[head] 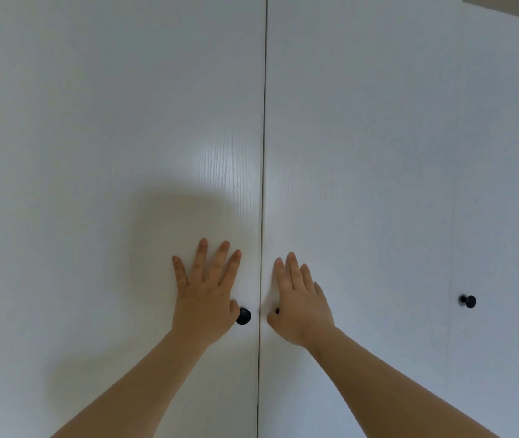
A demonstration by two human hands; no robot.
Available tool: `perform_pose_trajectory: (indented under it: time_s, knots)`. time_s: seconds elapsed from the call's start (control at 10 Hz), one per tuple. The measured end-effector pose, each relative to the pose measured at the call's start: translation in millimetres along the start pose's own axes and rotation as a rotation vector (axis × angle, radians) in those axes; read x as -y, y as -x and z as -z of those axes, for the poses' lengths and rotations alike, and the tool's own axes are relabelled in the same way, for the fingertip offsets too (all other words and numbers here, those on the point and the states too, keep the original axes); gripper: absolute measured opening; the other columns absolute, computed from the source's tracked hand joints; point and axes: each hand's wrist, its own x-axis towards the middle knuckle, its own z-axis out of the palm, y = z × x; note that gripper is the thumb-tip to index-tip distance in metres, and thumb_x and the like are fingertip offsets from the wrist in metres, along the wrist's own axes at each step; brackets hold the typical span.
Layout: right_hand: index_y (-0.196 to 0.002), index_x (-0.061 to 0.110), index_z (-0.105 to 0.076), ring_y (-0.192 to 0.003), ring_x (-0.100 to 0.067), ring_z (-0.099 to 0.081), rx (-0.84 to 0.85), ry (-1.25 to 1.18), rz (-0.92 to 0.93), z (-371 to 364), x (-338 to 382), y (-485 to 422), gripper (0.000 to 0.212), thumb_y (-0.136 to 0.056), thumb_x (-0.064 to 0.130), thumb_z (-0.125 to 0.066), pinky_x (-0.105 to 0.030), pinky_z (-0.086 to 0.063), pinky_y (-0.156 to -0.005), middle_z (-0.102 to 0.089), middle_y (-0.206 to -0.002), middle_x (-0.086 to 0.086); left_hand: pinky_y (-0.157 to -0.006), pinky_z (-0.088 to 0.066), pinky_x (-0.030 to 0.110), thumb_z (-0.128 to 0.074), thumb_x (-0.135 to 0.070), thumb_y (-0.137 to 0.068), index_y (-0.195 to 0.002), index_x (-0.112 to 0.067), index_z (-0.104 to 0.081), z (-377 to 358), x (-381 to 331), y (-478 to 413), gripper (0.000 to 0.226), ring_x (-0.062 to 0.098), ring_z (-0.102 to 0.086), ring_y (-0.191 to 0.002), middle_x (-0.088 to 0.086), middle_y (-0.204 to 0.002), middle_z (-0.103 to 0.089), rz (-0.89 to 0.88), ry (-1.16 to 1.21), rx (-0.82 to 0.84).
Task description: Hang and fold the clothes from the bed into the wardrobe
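Two white wardrobe doors fill the view, both closed, with a thin dark seam between them. My left hand (pixel 205 292) lies flat with fingers spread on the left door (pixel 93 153), its thumb beside a round black knob (pixel 243 316). My right hand (pixel 299 298) presses flat on the right door (pixel 362 153); it covers most of that door's black knob (pixel 277 310), only a sliver shows. No clothes and no bed are in view.
A third white door (pixel 504 216) stands further right with its own black knob (pixel 468 301). A strip of beige ceiling (pixel 517 7) shows at the top right corner.
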Motion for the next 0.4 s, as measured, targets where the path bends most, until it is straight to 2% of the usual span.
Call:
perform_pose_trajectory:
  time_s: [0.1,0.2,0.3,0.4]
  knots:
    - [-0.147,0.022,0.02,-0.144,-0.027,0.017,0.06,0.004,-0.005,4.0,-1.0,-2.3,0.089,-0.09,0.034,-0.048,-0.04,-0.001,-0.117,0.03,-0.153,-0.002,-0.096,-0.022,0.071,-0.082,-0.037,-0.056,-0.141,-0.015,-0.038,0.5,1.2,-0.3,0.098,0.043,-0.024,-0.136,0.011,-0.149,-0.033,0.011,0.029,0.072]
    - [-0.147,0.023,0.018,-0.145,-0.027,0.013,0.13,-0.001,-0.007,15.0,-1.0,-4.0,0.092,-0.089,0.035,-0.052,-0.043,-0.002,-0.117,0.028,-0.154,0.0,-0.106,0.01,0.064,-0.05,-0.046,-0.086,-0.136,-0.026,0.03,-7.9,6.1,-3.2,0.096,0.033,0.041,-0.127,-0.001,-0.142,0.04,0.026,0.043,0.174]
    - [-0.149,0.029,0.009,-0.146,-0.025,0.003,0.128,-0.068,-0.021,28.8,-4.0,2.5,0.088,-0.088,0.032,-0.054,-0.045,-0.006,-0.116,0.016,-0.157,0.002,-0.108,0.011,0.061,-0.043,-0.047,-0.09,-0.142,-0.027,0.027,4.9,4.6,-6.6,0.089,0.031,0.039,-0.132,-0.003,-0.146,0.04,0.031,0.068,0.322]
    - [-0.148,0.036,0.004,-0.145,-0.025,0.0,0.064,-0.114,-0.024,37.9,-0.9,18.1,0.083,-0.087,0.033,-0.053,-0.047,-0.008,-0.115,0.009,-0.158,0.004,-0.111,0.008,0.056,-0.047,-0.049,-0.087,-0.147,-0.028,0.014,28.6,0.3,-10.1,0.088,0.028,0.028,-0.139,-0.003,-0.154,0.026,0.118,0.167,0.412]
